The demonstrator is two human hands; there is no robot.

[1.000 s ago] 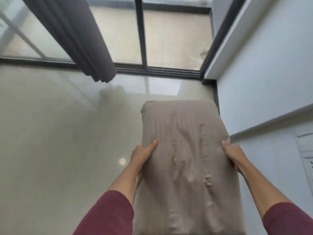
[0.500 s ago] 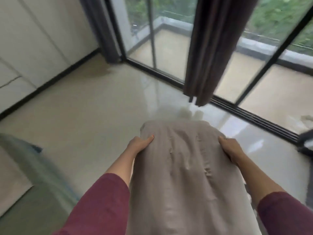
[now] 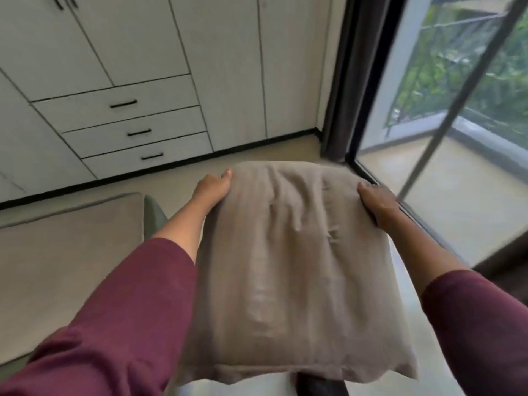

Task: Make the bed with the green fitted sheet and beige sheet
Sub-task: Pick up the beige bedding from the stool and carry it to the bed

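Observation:
A beige pillow (image 3: 291,261) in a wrinkled case fills the middle of the view, held up in front of me. My left hand (image 3: 213,188) grips its far left side and my right hand (image 3: 378,200) grips its far right side, thumbs on top, fingers hidden underneath. At the left lies the bed with the beige sheet (image 3: 65,258) spread over it. A strip of the green fitted sheet (image 3: 153,214) shows at the bed's near corner.
White wardrobe doors and several drawers (image 3: 128,130) line the far wall. A dark curtain (image 3: 351,78) hangs beside the glass sliding door (image 3: 457,167) on the right. Pale floor runs between the bed and the wardrobe.
The view has swung left from the window and balcony toward the wardrobe and bed. Both hands keep the same hold on the pillow throughout.

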